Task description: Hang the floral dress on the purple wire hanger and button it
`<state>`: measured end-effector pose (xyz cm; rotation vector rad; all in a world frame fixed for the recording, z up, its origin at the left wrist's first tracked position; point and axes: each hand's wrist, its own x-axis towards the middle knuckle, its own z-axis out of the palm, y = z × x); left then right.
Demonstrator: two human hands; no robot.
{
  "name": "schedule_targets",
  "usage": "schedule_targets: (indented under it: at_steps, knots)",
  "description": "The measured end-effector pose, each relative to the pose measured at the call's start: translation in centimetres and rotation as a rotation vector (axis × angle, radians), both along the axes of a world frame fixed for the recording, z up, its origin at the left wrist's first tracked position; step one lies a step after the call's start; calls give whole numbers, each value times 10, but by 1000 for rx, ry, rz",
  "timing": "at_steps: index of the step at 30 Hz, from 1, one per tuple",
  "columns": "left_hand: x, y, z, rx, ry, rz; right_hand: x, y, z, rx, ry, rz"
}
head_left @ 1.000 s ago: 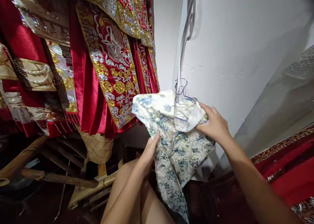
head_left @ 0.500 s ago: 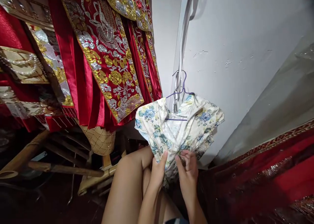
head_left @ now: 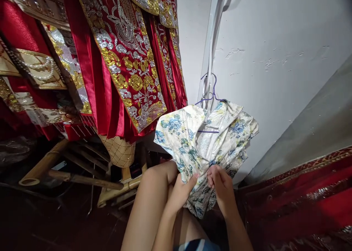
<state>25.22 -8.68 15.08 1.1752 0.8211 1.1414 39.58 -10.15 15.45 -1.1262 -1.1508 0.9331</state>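
A short-sleeved floral shirt (head_left: 189,133), cream with blue flowers and green leaves, hangs in front of me on a purple hanger (head_left: 214,91). My left hand (head_left: 184,192) grips its front, thumb on the cloth and fingers hidden behind it. At the bottom of the V-neck, my right hand (head_left: 222,185) is closed, its fingers curled and pinched at the shirt's front edge. Whether a small fastener lies between those fingers I cannot make out. The lower part of the shirt hangs bunched above my lap.
Red garments (head_left: 132,67) with gold and silver embroidery hang at the left. Below them stand a bamboo frame (head_left: 85,179) and a quilted beige piece (head_left: 121,152). The hanger hooks onto a pale strap (head_left: 211,42) by the white wall (head_left: 275,31). Red cloth (head_left: 310,196) lies at lower right.
My view has shifted, so things sit slightly further right. My right hand's fingers have curled in tighter at the shirt front. My left hand still holds the cloth, and more of the shirt's lower part shows.
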Motion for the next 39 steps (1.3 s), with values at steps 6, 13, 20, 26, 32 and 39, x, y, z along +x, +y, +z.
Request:
schedule_targets:
  at_steps: [6, 13, 20, 26, 32, 39]
  knots:
    - [-1, -2, -8, -70, -75, -19, -4, 9, 0, -128, -95, -59]
    - [-16, 2, -8, -49, -20, -67, -11, 8, 3, -131, -22, -42]
    - [-9, 7, -28, 174, 230, 875, -16, -4, 5, -166, 57, 29]
    - [26, 0, -22, 396, 350, 323, -15, -6, 8, -122, -21, 81]
    - [34, 7, -31, 412, 390, 264, 17, 42, 73, -125, 210, 20]
    - [18, 22, -37, 477, 524, 124, 20, 92, 162, 145, 310, 16]
